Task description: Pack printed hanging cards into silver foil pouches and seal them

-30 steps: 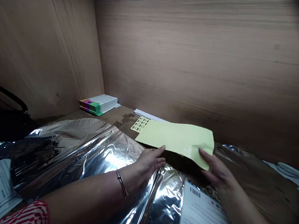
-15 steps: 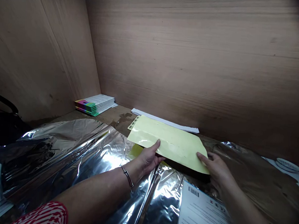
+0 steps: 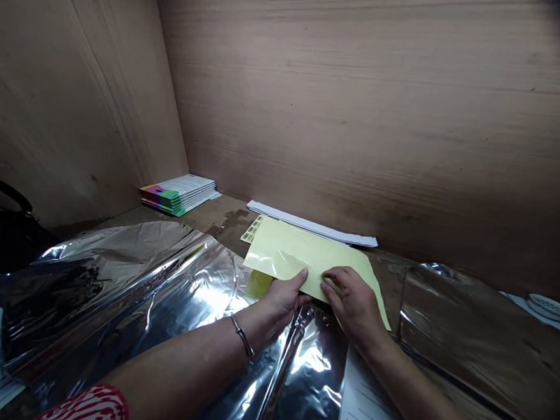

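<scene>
A glossy pale yellow sheet (image 3: 353,260) is held tilted over the silver film, its near edge raised. My left hand (image 3: 284,297) is closed on that near edge, thumb on top and fingers underneath. My right hand (image 3: 355,301) is over the sheet just right of the left thumb, fingers curled and fingertips pinched close to its surface; whatever is between them is too small to make out. Under the sheet's far left corner shows another yellow sheet (image 3: 250,229) with small dark printed marks.
Silver film (image 3: 190,325) covers much of the table. A stack of colourful printed cards (image 3: 178,193) stands at the back left. White strips (image 3: 312,224) lie along the back panel. Printed white sheets (image 3: 367,401) lie below my right arm, with a white oval dish (image 3: 551,307) far right.
My right hand has left the sheet's right edge and moved left to its middle, near my left thumb. My left hand keeps its hold on the near edge.
</scene>
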`<state>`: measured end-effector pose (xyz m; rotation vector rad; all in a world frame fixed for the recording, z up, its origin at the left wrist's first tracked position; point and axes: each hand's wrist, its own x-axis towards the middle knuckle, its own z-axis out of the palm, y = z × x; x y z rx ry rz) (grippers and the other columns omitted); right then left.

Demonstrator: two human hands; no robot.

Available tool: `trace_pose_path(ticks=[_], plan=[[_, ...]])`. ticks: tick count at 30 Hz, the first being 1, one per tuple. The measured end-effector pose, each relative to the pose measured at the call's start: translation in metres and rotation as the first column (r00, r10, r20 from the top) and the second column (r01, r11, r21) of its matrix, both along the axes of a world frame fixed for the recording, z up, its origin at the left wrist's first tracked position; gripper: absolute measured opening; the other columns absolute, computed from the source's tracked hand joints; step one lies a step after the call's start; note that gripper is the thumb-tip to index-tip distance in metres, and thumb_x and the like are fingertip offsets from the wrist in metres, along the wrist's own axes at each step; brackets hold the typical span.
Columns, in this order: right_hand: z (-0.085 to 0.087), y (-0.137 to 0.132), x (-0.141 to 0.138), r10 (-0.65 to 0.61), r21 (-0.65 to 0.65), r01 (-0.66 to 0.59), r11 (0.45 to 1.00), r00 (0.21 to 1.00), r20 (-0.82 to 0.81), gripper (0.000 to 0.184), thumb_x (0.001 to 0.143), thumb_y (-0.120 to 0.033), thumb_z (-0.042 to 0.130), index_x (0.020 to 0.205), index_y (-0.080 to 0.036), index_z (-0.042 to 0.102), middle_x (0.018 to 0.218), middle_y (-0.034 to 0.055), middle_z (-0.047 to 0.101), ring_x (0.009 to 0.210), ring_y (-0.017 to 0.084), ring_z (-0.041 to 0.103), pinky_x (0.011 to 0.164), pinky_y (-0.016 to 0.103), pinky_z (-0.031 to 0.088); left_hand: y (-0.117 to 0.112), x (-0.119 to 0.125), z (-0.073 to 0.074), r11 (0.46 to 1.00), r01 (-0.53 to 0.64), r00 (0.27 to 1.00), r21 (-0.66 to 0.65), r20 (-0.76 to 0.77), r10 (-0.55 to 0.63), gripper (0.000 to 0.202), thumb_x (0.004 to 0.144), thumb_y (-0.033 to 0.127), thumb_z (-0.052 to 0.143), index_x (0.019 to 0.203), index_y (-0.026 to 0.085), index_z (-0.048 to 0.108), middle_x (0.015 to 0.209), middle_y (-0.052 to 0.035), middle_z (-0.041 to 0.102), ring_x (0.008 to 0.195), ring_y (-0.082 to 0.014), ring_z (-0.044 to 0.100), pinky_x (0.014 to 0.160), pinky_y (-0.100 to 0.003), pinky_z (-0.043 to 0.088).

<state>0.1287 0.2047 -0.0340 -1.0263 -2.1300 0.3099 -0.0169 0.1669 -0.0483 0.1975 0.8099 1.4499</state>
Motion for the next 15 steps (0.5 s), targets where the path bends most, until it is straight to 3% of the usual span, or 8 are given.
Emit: trace_pose_path(ticks=[8,15], plan=[[0.007,0.009,-0.017,-0.006,0.003,0.006,1.0,1.0,-0.031,0.015,0.087,-0.027,0.059,0.095,-0.019,0.069,0.093,0.0068,0.062,0.088,0.023,0.06,0.078,0.037,0.049,-0.001,0.001,0.0,1.0,-0.013,1.0,0.008,-0.004,0.013,0.021,0.087,0.016,0.066,0.107,0.009,0.065,0.105,-0.0128,0.069,0.077,-0.0162,0.068,0.071,-0.027,0.057],[0.007,0.009,-0.019,-0.003,-0.026,0.001,1.0,0.998,-0.068,0.011,0.086,-0.029,0.06,0.088,-0.021,0.066,0.089,0.0065,0.061,0.083,0.023,0.059,0.075,0.036,0.05,-0.001,0.002,0.002,1.0,0.006,1.0,-0.01,-0.014,-0.006,0.012,0.087,0.018,0.066,0.094,0.009,0.069,0.096,-0.0109,0.072,0.073,-0.0155,0.068,0.071,-0.025,0.057]])
